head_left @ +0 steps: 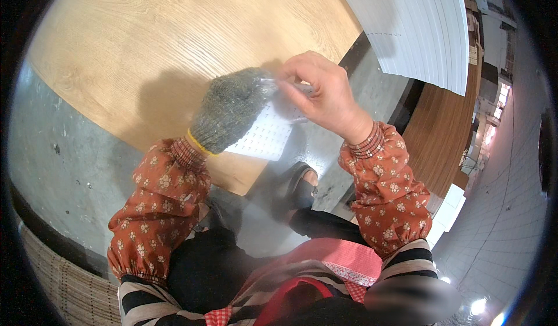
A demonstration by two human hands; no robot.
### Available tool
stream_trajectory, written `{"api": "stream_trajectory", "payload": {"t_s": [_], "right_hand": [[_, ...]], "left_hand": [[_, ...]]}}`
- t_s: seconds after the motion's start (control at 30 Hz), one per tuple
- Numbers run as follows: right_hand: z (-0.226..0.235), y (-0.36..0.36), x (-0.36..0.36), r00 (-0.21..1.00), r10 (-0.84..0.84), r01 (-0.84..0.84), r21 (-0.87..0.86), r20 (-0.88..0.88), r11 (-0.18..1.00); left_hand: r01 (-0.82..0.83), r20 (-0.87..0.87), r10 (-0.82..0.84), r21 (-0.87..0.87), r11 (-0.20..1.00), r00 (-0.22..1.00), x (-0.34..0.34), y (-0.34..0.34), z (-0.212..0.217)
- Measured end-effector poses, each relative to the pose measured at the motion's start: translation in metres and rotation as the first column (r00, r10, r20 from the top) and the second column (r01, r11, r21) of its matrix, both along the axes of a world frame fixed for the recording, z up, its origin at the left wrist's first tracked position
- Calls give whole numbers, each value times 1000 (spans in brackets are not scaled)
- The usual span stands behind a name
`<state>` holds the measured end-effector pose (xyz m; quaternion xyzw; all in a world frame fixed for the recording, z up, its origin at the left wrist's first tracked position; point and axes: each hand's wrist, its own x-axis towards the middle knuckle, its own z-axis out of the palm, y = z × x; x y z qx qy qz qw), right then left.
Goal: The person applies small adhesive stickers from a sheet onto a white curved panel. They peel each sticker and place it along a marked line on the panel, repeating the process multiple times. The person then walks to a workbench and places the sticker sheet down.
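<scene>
My left hand (229, 108) wears a grey knitted glove with a yellow cuff. Its fingers are closed on a white sheet (264, 137) printed with rows of small dark marks, which looks like a sticker sheet. Bare and pinched, my right hand (328, 96) meets the gloved fingertips at the sheet's upper edge. Something shiny and clear shows between the two hands, too blurred to name. What lies in the right fingertips is hidden. Under the left hand and part of the sheet spreads a light wood-grain board (174, 29).
White stacked panels (424, 35) rise at the far right, with brown wood-grain boards (439, 128) nearer me. Grey concrete floor (70, 145) shows left of the board. My shoes are below the sheet. A ribbed brown stack (64, 279) is at the lower left.
</scene>
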<state>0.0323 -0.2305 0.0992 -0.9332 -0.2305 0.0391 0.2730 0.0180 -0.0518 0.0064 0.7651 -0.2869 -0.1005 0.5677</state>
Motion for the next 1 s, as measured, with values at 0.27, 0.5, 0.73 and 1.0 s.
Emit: {"api": "stream_trajectory", "payload": {"t_s": [0.27, 0.5, 0.73, 1.0], "right_hand": [[-3, -2, -3, 946, 144, -123, -90, 290, 988], [-9, -4, -2, 924, 168, -149, -82, 344, 985], [-6, -21, -10, 981, -140, 114, 178, 137, 977], [21, -159, 20, 619, -774, 736, 245, 133, 631]], "left_hand": [[-77, 87, 79, -21, 997, 993, -5, -6, -11], [-95, 357, 50, 109, 990, 933, -7, -7, -20], [-24, 376, -26, 128, 991, 926, -1, 0, -1], [1, 192, -3, 8, 1000, 981, -3, 12, -15]]}}
